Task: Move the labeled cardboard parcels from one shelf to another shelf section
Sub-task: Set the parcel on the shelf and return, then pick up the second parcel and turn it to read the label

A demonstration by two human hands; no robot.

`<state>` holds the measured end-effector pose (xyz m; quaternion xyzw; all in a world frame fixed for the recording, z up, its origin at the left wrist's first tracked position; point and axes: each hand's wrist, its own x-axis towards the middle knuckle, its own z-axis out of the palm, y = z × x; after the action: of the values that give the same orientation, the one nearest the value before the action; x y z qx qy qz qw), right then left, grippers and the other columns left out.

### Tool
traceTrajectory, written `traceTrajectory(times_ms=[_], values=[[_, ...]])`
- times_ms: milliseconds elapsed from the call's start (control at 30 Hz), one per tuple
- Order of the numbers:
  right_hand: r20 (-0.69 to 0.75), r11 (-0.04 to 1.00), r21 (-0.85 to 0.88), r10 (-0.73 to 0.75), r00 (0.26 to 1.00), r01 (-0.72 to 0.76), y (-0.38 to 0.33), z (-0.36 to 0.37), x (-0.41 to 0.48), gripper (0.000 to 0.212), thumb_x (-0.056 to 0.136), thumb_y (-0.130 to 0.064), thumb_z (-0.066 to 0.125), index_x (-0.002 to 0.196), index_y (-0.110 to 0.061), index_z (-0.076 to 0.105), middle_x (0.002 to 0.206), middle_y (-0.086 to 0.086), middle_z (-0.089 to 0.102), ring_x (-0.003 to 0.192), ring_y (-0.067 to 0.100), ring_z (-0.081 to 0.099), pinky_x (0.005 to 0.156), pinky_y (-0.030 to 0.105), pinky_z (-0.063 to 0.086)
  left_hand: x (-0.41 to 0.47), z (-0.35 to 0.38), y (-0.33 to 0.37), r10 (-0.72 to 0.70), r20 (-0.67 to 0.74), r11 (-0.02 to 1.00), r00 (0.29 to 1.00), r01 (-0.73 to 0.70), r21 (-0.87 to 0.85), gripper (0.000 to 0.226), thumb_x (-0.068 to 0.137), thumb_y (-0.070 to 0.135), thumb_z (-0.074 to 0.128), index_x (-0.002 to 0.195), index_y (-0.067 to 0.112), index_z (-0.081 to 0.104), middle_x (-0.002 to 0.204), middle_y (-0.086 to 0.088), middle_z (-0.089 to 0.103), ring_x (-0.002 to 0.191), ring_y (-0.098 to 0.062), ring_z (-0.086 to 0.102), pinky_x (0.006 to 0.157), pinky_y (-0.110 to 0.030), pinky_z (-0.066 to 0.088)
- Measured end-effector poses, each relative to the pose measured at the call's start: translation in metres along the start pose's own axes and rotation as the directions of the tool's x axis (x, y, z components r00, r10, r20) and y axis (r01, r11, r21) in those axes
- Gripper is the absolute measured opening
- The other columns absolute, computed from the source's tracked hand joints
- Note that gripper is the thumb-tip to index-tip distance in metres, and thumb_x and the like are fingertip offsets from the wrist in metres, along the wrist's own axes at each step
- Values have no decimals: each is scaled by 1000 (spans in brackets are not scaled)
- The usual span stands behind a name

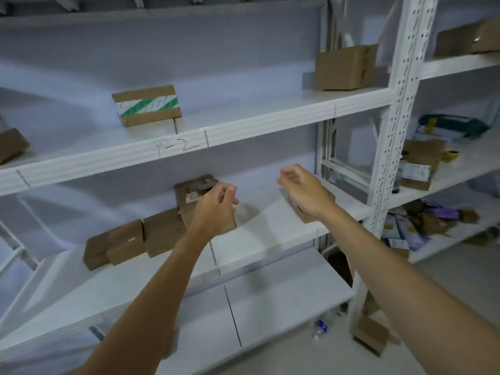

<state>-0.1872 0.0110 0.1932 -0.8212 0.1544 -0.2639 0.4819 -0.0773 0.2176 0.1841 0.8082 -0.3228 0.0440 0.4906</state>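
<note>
In the head view both bare arms reach up from the bottom of the frame toward the middle shelf (pixel 270 234) of a white metal rack. The left hand (pixel 216 209), at centre frame, hangs in front of a stack of cardboard parcels (pixel 194 193) with its fingers loosely curled and thumb apart — whether it touches the cardboard I cannot tell. The right hand (pixel 303 190), just right of centre, has its fingers bent inward with nothing visibly pinched; it sits above a small flat parcel (pixel 305 216) lying near the shelf's front edge, mostly hidden by the wrist. Left of the stack, three more brown parcels (pixel 127 244) stand side by side on the same shelf. On the upper shelf (pixel 243 125), a parcel with green-striped tape (pixel 147 105) stands at upper left of centre, a plain box (pixel 343 67) sits at upper right beside the perforated upright (pixel 389 147), and the shelf edge carries handwritten marks (pixel 181 144). At the right edge — a neighbouring rack (pixel 454 169) holds mixed packages, and a plastic bottle (pixel 320 327) lies on the floor at lower right.
</note>
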Motion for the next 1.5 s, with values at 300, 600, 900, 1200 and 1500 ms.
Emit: traceTrajectory(times_ms=[300,600,900,1200,1500], values=[[-4,990,4,138,990,-138,69,-38,-9,38,103,-28,58,138,-11,59,132,3,63,120,18,59,103,32,45,13,61,-2,-120,69,991,990,123,-49,21,99,43,51,96,31,68,90,6,78,70,-8,73,77,-44,61],[-7,981,-99,169,986,-168,124,-58,22,40,102,-41,57,135,-19,60,126,-4,64,115,14,59,102,34,47,60,151,-22,-90,162,992,983,104,-75,29,106,32,47,110,14,69,91,3,75,73,-9,73,76,-34,57],[14,941,-284,197,980,-185,183,-76,127,36,104,-25,53,138,-14,58,141,8,63,127,27,59,111,43,45,147,227,-55,-159,259,978,953,188,-90,28,108,25,47,113,7,67,116,-17,75,100,-39,75,93,-51,56],[90,814,-579,129,988,-53,242,-73,180,35,103,-10,52,136,-16,63,137,13,61,124,33,60,105,39,46,184,285,-88,-254,380,961,890,275,-2,45,108,41,42,148,22,55,152,-8,58,124,-27,67,111,-52,49],[131,817,-556,270,954,-155,297,-84,210,52,105,-27,53,153,-14,42,142,18,56,128,38,56,103,43,46,186,336,-96,-390,372,921,842,365,138,49,108,38,44,150,15,52,150,-12,59,131,-30,62,103,-36,47]])
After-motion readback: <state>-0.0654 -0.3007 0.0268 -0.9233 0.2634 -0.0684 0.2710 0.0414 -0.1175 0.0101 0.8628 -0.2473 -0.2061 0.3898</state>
